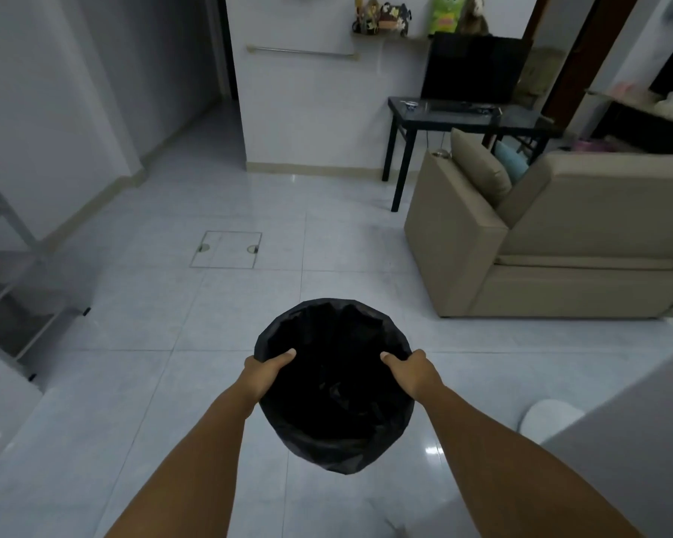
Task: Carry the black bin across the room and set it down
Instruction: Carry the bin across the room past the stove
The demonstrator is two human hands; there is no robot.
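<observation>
While the pale tiled floor (218,316) fills most of the shot, a beige sofa (552,242) sits off right with a black desk (455,118) behind it. Black bin (333,386), lined with a bag, is up off the floor, front and center. Left hand (267,372) and right hand (410,372) clamp opposite rim sides, thumbs hooked inside.

The black bin (333,386) is round, lined with a crinkled black bag folded over its rim. It hangs upright above the pale tiled floor (210,324), its open mouth facing up, interior dark.
</observation>
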